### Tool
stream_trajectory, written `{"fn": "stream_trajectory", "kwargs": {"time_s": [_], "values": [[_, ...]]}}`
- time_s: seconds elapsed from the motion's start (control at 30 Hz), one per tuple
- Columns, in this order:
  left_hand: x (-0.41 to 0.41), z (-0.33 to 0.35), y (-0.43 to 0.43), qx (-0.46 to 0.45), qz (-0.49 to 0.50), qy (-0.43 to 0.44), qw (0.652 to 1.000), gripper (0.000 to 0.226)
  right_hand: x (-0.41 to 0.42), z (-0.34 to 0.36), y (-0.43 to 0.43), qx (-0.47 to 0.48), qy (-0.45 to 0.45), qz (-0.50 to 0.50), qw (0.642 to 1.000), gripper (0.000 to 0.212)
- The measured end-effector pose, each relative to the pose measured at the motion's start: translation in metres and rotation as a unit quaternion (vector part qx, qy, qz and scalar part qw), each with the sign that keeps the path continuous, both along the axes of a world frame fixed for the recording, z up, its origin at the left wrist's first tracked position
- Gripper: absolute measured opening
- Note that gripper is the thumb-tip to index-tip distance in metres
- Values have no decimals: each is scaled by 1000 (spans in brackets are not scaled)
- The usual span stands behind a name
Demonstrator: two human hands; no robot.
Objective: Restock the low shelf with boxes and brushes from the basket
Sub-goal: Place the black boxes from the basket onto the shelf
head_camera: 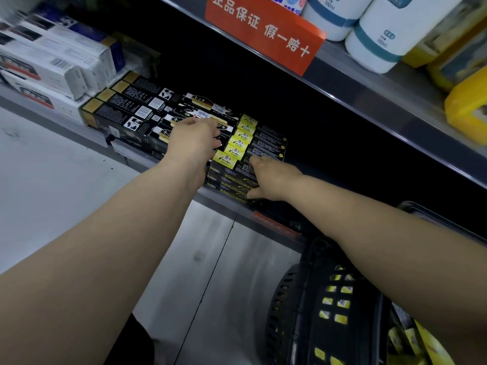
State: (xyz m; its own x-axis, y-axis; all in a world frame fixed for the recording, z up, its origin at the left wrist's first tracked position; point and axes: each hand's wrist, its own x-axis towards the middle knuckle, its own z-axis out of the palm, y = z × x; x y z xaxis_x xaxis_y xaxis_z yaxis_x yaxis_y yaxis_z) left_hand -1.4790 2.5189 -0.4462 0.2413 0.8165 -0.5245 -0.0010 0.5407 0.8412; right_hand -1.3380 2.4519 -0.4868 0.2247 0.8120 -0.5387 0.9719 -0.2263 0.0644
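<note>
Head view: left hand (pixel 195 139) hooks fingers over black boxes (pixel 137 119); right hand (pixel 267 179) spreads across the yellow-ended boxes (pixel 237 150) (likely squaring the stack) on the low shelf (pixel 226 206).

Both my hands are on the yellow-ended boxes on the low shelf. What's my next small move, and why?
Probably nudge the yellow-ended boxes back and square them against the black boxes: your left hand and right hand both touch that stack, and its lowest boxes sit right at the shelf edge.
</note>
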Motion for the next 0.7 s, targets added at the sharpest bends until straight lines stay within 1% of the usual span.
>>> {"fn": "stream_trajectory", "kwargs": {"time_s": [0.03,0.07,0.13,0.2,0.27,0.33,0.4,0.5,0.57,0.63,0.67,0.7], "values": [[1,3,-3,19,-20,2,1000,20,1,7,0,-1,2,-14,1000,76],[3,7,-7,47,-48,8,998,15,2,16,0,3,8,-26,1000,75],[6,17,-19,112,-121,25,986,16,4,39,-5,27,41,-50,998,61],[11,29,-34,176,-209,45,961,15,8,66,-19,69,110,-91,987,43],[17,40,-50,224,-287,74,929,12,12,94,-41,128,195,-141,962,31],[22,49,-68,256,-348,98,897,10,16,120,-71,174,255,-189,932,28],[26,57,-87,287,-381,97,873,10,23,140,-106,207,288,-222,908,27],[30,68,-121,348,-414,63,839,10,36,154,-163,245,330,-272,870,20],[32,76,-146,394,-459,38,795,11,43,149,-201,263,326,-311,853,15],[33,81,-171,441,-510,25,738,10,49,131,-237,272,310,-354,839,10],[33,82,-182,461,-534,22,708,10,53,118,-253,268,290,-370,841,9],[34,82,-193,475,-557,22,681,10,57,102,-269,256,256,-379,852,9]]}}
